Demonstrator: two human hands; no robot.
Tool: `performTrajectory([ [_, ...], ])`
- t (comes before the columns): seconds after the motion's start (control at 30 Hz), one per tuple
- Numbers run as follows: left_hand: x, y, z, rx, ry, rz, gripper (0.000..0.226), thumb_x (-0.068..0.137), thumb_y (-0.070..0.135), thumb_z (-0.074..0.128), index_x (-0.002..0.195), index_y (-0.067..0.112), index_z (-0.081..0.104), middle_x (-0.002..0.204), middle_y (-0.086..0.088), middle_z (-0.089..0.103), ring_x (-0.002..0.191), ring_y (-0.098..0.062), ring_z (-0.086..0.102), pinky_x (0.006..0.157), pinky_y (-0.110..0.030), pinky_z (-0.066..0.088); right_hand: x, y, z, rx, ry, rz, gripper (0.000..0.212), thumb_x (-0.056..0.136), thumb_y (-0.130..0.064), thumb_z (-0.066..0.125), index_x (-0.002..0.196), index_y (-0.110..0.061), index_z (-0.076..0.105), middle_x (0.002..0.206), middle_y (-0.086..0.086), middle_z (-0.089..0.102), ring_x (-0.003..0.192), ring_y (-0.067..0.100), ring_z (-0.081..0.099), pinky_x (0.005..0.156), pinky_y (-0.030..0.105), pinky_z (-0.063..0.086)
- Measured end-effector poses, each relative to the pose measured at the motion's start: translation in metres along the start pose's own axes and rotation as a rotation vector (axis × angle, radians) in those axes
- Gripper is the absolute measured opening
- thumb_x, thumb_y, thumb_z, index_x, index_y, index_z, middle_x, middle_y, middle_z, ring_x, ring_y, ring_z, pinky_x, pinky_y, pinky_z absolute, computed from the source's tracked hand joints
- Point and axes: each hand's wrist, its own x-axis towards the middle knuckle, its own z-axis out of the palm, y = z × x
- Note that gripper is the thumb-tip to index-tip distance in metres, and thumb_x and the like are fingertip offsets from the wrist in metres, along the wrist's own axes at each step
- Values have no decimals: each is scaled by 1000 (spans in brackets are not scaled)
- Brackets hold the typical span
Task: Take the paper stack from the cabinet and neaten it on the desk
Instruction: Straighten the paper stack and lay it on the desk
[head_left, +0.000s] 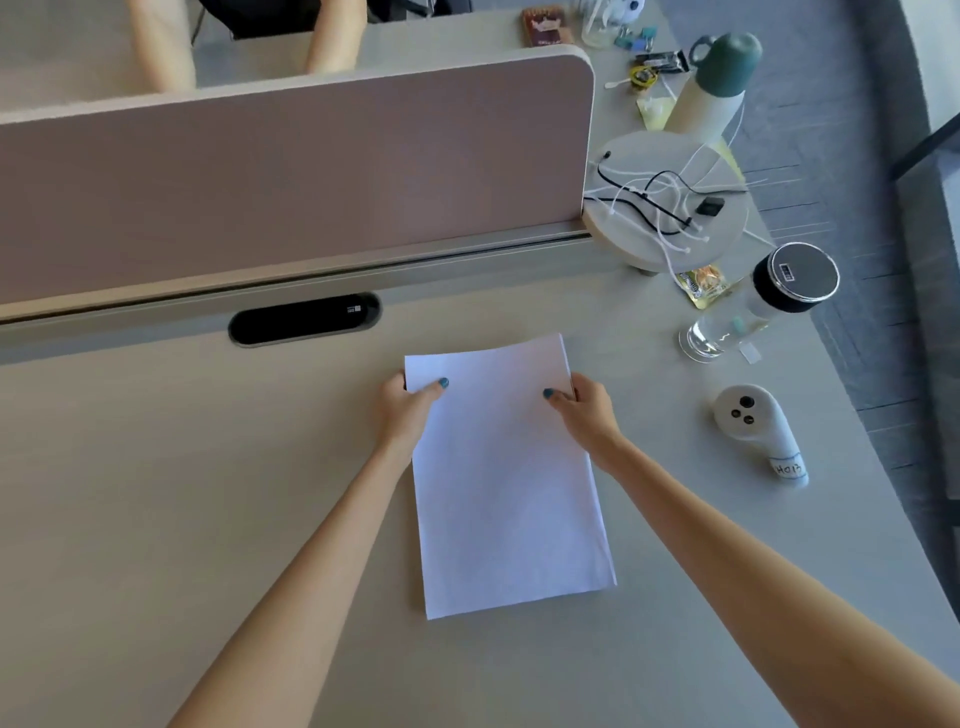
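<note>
A white paper stack (506, 483) lies lengthwise on the beige desk (208, 493), its far end slightly raised. My left hand (405, 410) grips the stack's left edge near the far corner, thumb on top. My right hand (587, 410) grips the right edge opposite it, thumb on the top sheet too. The sheets look closely aligned, with a thin offset visible along the near right edge. No cabinet is in view.
A pink divider panel (291, 176) runs along the desk's back, with a black cable slot (305, 319) below it. To the right stand a clear bottle (753, 306), a white controller (758, 431), a round stand with cables (670, 208) and a green-capped flask (711, 83).
</note>
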Motion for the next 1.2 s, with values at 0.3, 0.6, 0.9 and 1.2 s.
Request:
performTrajectory([
  [0.3, 5, -16, 2, 242, 236, 92, 31, 74, 29, 74, 82, 13, 48, 79, -1, 58, 67, -23, 53, 58, -33, 43, -1, 6, 7, -246, 150, -139, 19, 82, -14, 60, 93, -10, 46, 97, 2, 50, 87, 22, 48, 69, 30, 34],
  [0.6, -52, -41, -23, -27, 135, 106, 48, 86, 4, 66, 130, 1, 48, 131, -13, 59, 109, -14, 57, 91, -25, 45, -53, 39, -8, -205, 44, -226, 42, 82, -7, 63, 120, -4, 44, 112, 0, 43, 116, 28, 49, 90, 33, 43],
  [0.9, -118, -83, -25, -58, 68, 92, 44, 89, -5, 44, 131, 10, 48, 123, 8, 55, 115, -9, 54, 96, -26, 42, -110, 76, -17, -207, -20, -196, 51, 82, -7, 62, 128, -7, 41, 129, 7, 47, 122, 24, 46, 93, 29, 39],
  [1.2, -141, -110, -16, 28, 35, 110, 52, 82, -1, 38, 132, 15, 41, 136, 4, 57, 126, -14, 54, 101, -35, 46, -133, 88, -17, -246, -51, -204, 64, 83, -8, 62, 139, -6, 33, 139, 9, 44, 128, 27, 42, 93, 28, 35],
])
